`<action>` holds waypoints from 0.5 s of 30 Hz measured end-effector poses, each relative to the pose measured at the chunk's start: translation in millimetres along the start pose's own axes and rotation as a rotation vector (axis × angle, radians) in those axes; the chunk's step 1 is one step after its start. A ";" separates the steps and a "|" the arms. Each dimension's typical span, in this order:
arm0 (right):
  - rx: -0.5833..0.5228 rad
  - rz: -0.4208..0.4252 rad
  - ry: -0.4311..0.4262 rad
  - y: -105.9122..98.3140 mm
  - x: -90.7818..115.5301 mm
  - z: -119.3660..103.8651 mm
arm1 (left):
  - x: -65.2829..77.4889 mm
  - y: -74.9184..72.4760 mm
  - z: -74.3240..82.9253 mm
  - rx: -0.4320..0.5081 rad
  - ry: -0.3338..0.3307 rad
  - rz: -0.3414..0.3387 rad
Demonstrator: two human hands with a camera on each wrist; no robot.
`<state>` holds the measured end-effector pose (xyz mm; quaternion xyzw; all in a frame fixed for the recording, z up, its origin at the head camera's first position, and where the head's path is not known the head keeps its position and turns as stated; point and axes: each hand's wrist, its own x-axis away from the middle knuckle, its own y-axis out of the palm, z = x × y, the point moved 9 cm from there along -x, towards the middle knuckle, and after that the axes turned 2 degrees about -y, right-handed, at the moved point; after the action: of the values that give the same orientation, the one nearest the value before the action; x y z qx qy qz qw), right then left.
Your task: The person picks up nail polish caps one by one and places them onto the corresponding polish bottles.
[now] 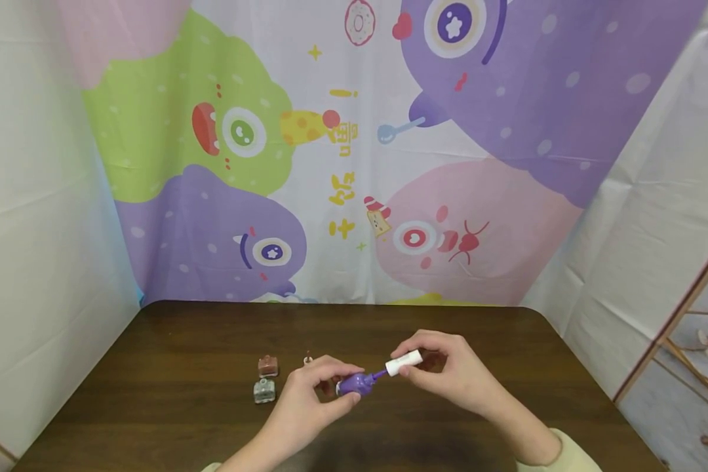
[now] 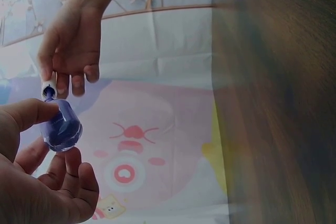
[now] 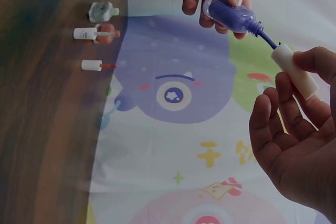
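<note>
My left hand (image 1: 299, 396) holds a small nail polish bottle (image 1: 356, 384) filled with purple polish, tilted on its side with its neck toward the right. Between thumb and fingers of my right hand (image 1: 461, 375) is a white nail polish cap (image 1: 404, 363). A purple-coated brush stem (image 3: 267, 39) runs from the cap to the bottle's open mouth; its tip is hidden there. In the right wrist view both hands are raised, the cap in line with the bottle's neck.
Left of my left hand, a copper-coloured polish bottle (image 1: 268, 366) and a grey one (image 1: 264, 391) stand on the dark wooden table (image 1: 195, 367). Two white brush caps lie nearby, one (image 3: 85, 33) overlapping the copper bottle, another (image 3: 91, 65) with a red brush. A cartoon-print curtain (image 1: 354, 275) hangs behind.
</note>
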<state>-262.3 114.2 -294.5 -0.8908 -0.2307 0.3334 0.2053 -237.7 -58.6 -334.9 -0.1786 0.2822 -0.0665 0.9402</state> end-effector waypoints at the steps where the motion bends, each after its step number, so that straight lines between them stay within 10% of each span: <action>1: 0.004 -0.002 -0.001 0.3 0.1 0.3 | 0.0 0.0 0.1 0.001 0.001 0.000; 15: 0.046 -0.002 -0.041 6.0 -0.7 -1.6 | 0.1 2.6 1.3 0.008 0.010 -0.005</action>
<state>-260.1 108.6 -296.1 -0.8785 -0.2283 0.3566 0.2212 -236.9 -55.9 -334.9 -0.1751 0.2864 -0.0708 0.9393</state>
